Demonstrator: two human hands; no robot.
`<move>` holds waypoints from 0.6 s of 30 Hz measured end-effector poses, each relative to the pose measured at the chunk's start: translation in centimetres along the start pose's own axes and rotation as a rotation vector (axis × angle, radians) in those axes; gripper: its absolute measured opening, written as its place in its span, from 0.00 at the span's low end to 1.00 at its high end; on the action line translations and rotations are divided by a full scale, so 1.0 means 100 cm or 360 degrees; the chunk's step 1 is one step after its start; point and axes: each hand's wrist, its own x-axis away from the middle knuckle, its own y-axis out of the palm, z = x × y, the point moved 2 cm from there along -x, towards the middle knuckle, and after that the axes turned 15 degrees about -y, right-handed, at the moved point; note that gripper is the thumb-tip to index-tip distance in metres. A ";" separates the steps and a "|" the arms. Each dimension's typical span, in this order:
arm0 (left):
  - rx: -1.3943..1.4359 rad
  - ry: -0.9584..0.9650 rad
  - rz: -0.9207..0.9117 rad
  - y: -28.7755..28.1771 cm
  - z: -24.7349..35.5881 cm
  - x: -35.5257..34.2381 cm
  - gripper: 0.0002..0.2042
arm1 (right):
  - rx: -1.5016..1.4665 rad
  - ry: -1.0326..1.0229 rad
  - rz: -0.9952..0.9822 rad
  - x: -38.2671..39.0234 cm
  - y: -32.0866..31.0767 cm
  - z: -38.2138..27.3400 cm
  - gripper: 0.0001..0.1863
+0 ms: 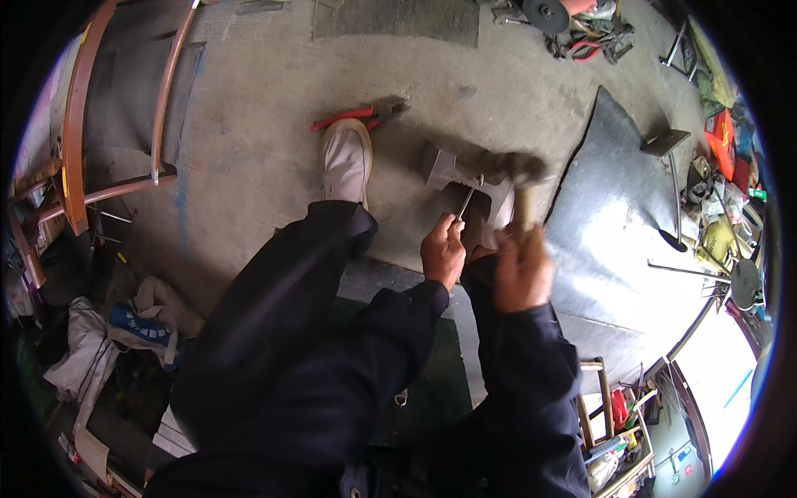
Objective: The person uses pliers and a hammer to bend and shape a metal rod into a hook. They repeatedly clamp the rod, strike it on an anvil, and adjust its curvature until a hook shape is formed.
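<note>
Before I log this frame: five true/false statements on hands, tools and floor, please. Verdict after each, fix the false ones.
1. The left hand holds a thin metal rod. True.
2. The right hand is empty. False: the right hand grips a hammer, blurred in the picture.
3. Red-handled pliers lie on the floor at the toe of a light-coloured shoe. True.
4. The grey metal block stands to the left of that shoe. False: the block is to its right.
5. A dark sheet lies to the right of both hands. True.
</note>
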 end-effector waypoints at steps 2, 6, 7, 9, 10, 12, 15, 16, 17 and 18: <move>-0.0100 -0.0146 -0.0067 0.000 -0.004 0.000 0.07 | -0.0509 0.0202 0.0319 0.002 -0.021 -0.012 0.10; -0.0189 -0.0057 0.0002 -0.001 -0.007 -0.002 0.06 | -0.0255 0.0004 0.0100 0.006 -0.007 -0.015 0.12; -0.0090 0.0028 -0.0026 -0.002 -0.007 -0.002 0.06 | 0.0010 -0.0040 -0.0055 0.004 0.005 -0.006 0.13; -0.0130 -0.0122 -0.0051 -0.002 -0.008 -0.002 0.07 | 0.0163 0.0173 -0.0168 0.006 0.018 0.011 0.13; -0.0083 0.0006 0.0010 -0.002 -0.005 -0.005 0.07 | 0.0088 0.0011 -0.0002 0.004 0.017 0.013 0.11; -0.0103 -0.0008 -0.0038 -0.001 -0.006 -0.003 0.07 | -0.0084 0.0007 0.0145 0.009 0.007 0.015 0.10; -0.0074 -0.0049 -0.0053 -0.001 -0.008 -0.002 0.07 | -0.0196 -0.0042 0.0213 0.010 -0.009 0.006 0.10; -0.0069 -0.0045 -0.0050 -0.001 -0.008 0.000 0.07 | -0.0186 0.0059 0.0198 0.011 -0.011 0.004 0.10; -0.0074 -0.0072 -0.0060 -0.001 -0.009 0.000 0.07 | -0.0202 0.0063 0.0173 0.011 -0.010 0.002 0.10; -0.0063 -0.0052 -0.0033 -0.001 -0.009 0.001 0.06 | -0.0179 0.0034 0.0174 0.010 -0.007 0.001 0.10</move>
